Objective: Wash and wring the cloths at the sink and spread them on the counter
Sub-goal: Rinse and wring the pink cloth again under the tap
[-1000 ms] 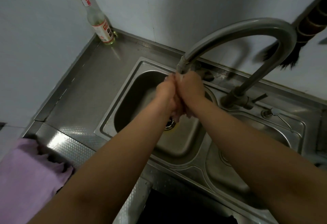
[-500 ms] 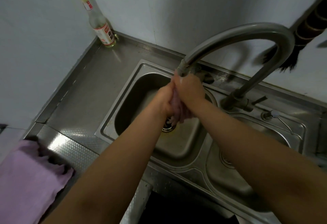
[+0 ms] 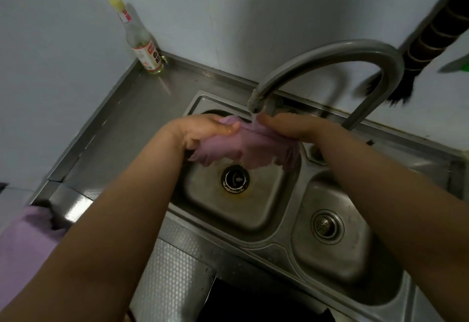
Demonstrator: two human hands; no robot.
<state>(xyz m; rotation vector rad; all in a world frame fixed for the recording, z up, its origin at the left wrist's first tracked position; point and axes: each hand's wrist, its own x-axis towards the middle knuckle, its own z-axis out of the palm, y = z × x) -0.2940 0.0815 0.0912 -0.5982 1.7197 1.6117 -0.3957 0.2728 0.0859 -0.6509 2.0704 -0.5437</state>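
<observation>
Left hand (image 3: pixel 203 131) and right hand (image 3: pixel 291 128) each grip one end of a wet pale-purple cloth (image 3: pixel 243 149), fingers curled round it, stretched between them over the left basin of the stainless-steel double sink (image 3: pixel 253 222), directly under the spout of the curved grey metal faucet (image 3: pixel 330 52). A second purple cloth (image 3: pixel 22 240) lies on the steel counter (image 3: pixel 142 118) at left. A clear glass bottle with yellow cap (image 3: pixel 142 42) stands in the back corner.

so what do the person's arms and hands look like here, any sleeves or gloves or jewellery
Both forearms are bare as far as the head view shows, with no sleeve edge in sight. The left hand and the right hand wear no gloves. No watch, bracelet or ring shows on the visible parts, though the fingers are mostly hidden. The left thumb looks wet and shiny.
</observation>
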